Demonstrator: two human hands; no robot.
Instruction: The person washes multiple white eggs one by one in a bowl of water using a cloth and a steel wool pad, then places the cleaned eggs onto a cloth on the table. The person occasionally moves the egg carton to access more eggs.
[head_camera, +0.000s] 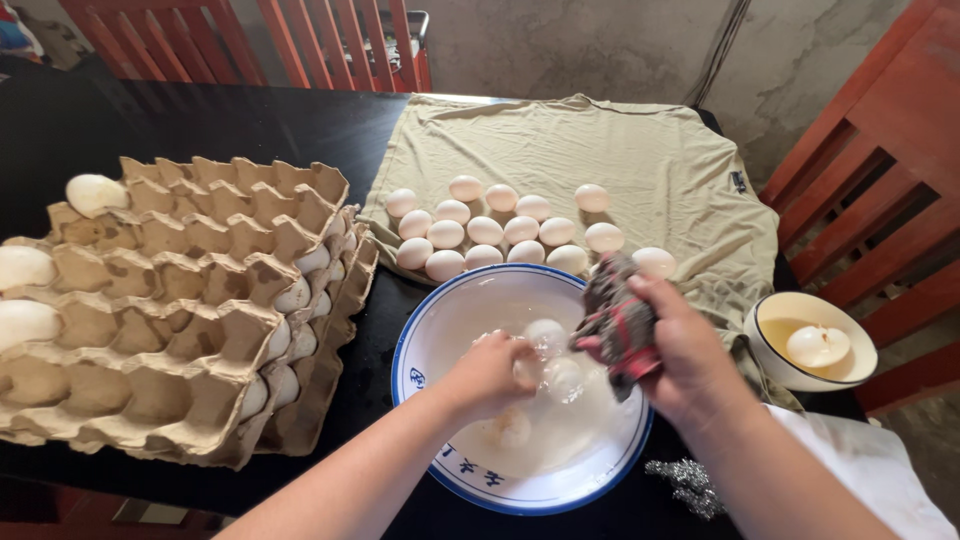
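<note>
**Hands washing eggs in a blue-rimmed bowl**

The left hand (492, 375) is closed around an egg (527, 372) in cloudy water at the middle of the bowl (425, 330); the egg's long axis cannot be told. The right hand (685, 355), at three o'clock, clamps a dark scrubbing cloth (617, 322). At twelve o'clock, washed eggs (485, 231) lie on a beige cloth (620, 160). At nine o'clock stand stacked brown cardboard egg trays (180, 300)

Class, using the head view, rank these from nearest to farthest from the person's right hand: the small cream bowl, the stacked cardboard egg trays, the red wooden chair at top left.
From the right hand:
1. Small cream bowl, just to its right.
2. Stacked cardboard egg trays, across the table on the left.
3. Red wooden chair, beyond the table at top left.
</note>
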